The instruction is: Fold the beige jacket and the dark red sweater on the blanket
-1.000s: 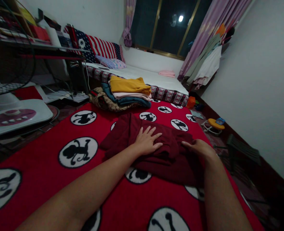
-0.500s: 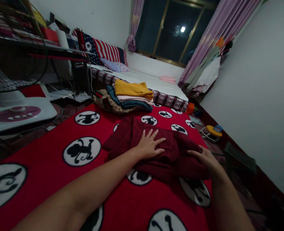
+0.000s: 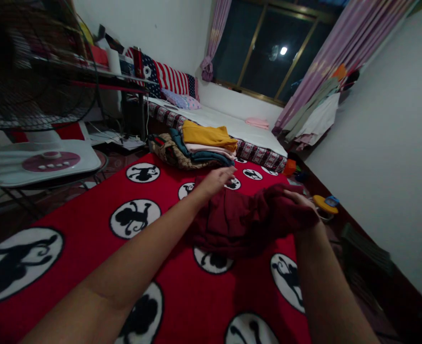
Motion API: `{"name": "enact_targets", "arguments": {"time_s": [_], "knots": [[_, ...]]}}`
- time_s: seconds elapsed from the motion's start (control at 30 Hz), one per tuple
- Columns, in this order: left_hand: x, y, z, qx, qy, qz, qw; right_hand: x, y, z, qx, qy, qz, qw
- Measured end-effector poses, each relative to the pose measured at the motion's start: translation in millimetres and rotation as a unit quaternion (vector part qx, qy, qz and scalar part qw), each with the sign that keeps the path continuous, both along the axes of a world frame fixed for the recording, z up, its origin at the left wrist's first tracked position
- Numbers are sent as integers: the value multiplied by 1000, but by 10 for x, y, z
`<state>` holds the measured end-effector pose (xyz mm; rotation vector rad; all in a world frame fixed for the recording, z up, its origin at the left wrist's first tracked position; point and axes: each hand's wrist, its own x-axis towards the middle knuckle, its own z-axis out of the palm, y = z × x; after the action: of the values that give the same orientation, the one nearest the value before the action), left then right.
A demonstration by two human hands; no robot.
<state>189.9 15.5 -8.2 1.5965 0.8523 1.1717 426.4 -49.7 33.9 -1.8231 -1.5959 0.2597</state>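
Observation:
A maroon garment lies bunched on the red blanket, which has white circles with dark monkey figures. My right hand is closed around its right end and holds that part lifted off the blanket. At the garment's far left edge is my left hand, its fingers stretched out and apart; whether they touch the cloth I cannot tell. Beyond it sits a stack of folded clothes, with a mustard-yellow one on top and pink and teal ones below, beside a brown patterned cloth item.
A fan with a white base stands on the left, near a cluttered desk. Behind the stack is a bed under a window. Along the right wall are a yellow-topped stool and a dark green folding stool.
My left hand has moved from the garment's middle to its far edge. My right hand has raised the right end and folded it inward. The view has shifted slightly left.

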Motion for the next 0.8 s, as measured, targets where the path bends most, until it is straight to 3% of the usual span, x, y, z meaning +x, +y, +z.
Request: {"name": "enact_targets", "arguments": {"time_s": [0.1,0.17,0.23,0.3,0.4,0.47,0.6,0.8], "knots": [[-481,87,102,-57,-45,124,990,-771,134,-101,-11,129,72,989],[-736,85,113,-58,-28,197,978,-1135,137,-308,-87,323,193,922],[-877,54,94,-17,3,245,969,-1302,86,-536,-94,384,234,888],[-882,0,59,55,43,253,965,-1280,21,-712,-35,357,224,906],[-670,-123,-16,146,127,198,961,-1043,-28,-855,118,234,151,953],[-463,-231,-81,182,194,131,955,-864,-16,-918,179,167,103,964],[-198,-484,-173,223,334,-4,916,-621,60,-1046,178,136,60,973],[-331,-763,-98,237,497,-78,831,-516,352,-1056,175,79,56,980]]}}
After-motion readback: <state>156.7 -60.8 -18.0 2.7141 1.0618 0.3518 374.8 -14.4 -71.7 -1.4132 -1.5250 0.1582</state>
